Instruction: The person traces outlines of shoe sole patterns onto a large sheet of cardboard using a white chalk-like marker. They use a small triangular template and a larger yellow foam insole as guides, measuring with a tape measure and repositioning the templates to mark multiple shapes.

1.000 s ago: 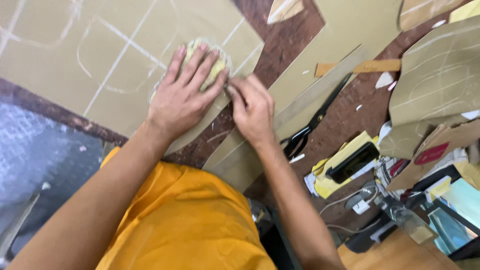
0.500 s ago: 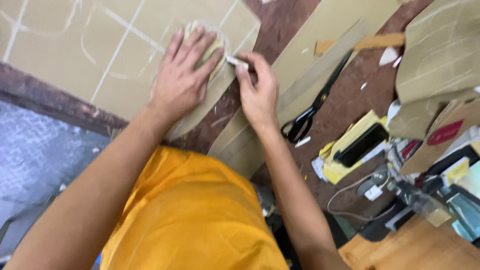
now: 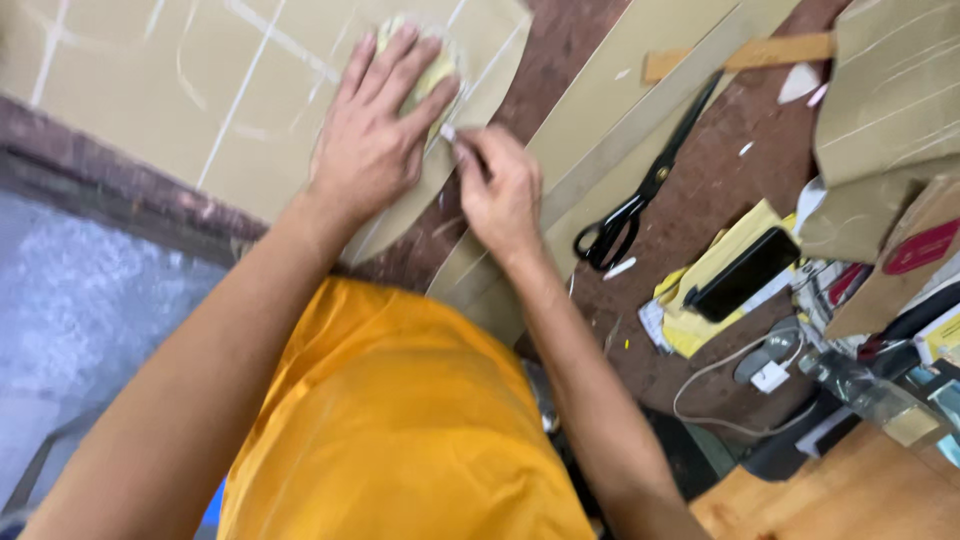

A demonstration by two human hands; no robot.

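Observation:
My left hand (image 3: 375,135) lies flat with spread fingers on a small yellowish pattern piece (image 3: 432,72), pressing it onto a large tan sheet (image 3: 200,90) marked with white chalk lines. My right hand (image 3: 498,190) is right beside it, fingers pinched on a small white piece of chalk (image 3: 449,133) whose tip touches the sheet at the pattern's edge. Most of the pattern piece is hidden under my left hand.
Black scissors (image 3: 640,195) lie to the right on the brown table, past long tan strips (image 3: 620,120). A wooden ruler (image 3: 745,55) is at the top right. A dark phone (image 3: 745,273) on yellow paper, a white cable and plug (image 3: 770,375) and stacked cardboard fill the right side.
My right hand has slid down along the pattern's right edge with the chalk. The left hand stays pressed on the pattern. The view has shifted a little.

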